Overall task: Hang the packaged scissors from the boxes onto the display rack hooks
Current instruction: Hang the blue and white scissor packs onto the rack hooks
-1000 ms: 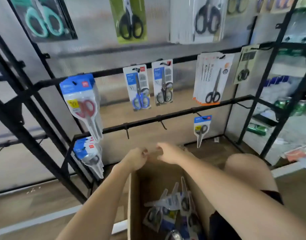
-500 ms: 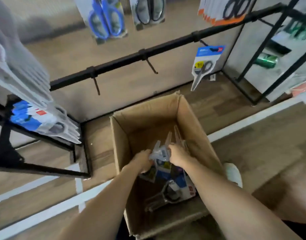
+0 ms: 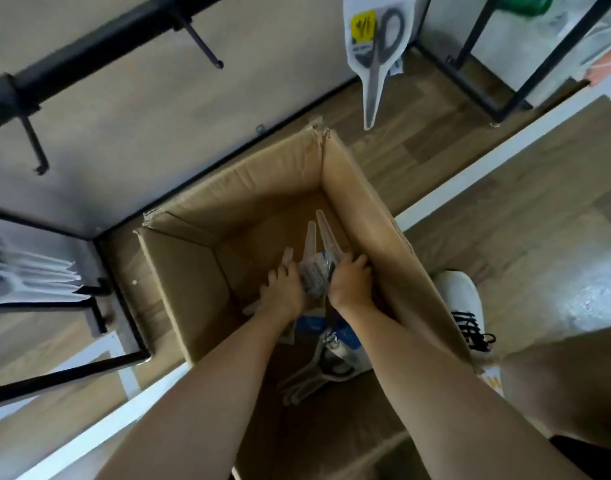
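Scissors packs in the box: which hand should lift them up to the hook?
Probably the right hand: its fingers curl over the packaged scissors in the cardboard box, while the left hand only rests beside them.

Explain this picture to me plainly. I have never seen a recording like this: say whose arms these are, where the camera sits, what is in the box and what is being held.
The camera is worn on a person's head, looking down, so the two bare arms are that person's own. There is no machine. Both hands reach into an open cardboard box on the wooden floor. The left hand and the right hand together grip a bundle of packaged scissors; more packs lie loose lower in the box. Above is the black display rack: two bare hooks stick out from its bar, and one pack of grey scissors already hangs there. A white shoe shows beside the box.
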A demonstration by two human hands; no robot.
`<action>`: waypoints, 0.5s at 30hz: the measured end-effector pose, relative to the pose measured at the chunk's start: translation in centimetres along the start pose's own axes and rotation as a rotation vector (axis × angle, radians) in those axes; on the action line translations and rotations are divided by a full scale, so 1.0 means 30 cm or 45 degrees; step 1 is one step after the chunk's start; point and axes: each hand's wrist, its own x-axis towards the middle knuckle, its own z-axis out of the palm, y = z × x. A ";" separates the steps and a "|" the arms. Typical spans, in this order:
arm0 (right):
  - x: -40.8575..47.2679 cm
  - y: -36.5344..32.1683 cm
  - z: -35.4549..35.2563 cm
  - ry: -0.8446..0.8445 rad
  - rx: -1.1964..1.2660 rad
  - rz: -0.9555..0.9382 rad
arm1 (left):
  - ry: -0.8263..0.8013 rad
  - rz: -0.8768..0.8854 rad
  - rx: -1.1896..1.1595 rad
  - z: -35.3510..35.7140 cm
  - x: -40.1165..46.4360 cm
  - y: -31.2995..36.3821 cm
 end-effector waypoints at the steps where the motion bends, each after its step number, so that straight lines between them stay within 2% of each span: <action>1: -0.004 0.003 0.005 -0.029 0.020 0.028 | 0.045 -0.017 0.007 0.021 0.000 -0.001; 4: 0.008 0.023 0.011 -0.166 0.059 0.044 | 0.102 -0.021 -0.055 0.061 0.004 -0.008; 8: 0.035 0.039 -0.032 -0.386 -0.018 0.066 | 0.035 -0.031 -0.198 0.061 -0.019 -0.021; 11: 0.020 -0.002 -0.049 -0.412 -0.045 0.079 | 0.115 -0.071 -0.324 0.026 -0.058 -0.032; 13: 0.004 -0.025 -0.049 -0.409 0.006 0.084 | 0.152 -0.131 -0.514 -0.012 -0.087 -0.044; 15: -0.012 -0.031 -0.057 -0.368 0.081 0.100 | 0.170 -0.162 -0.559 -0.050 -0.119 -0.062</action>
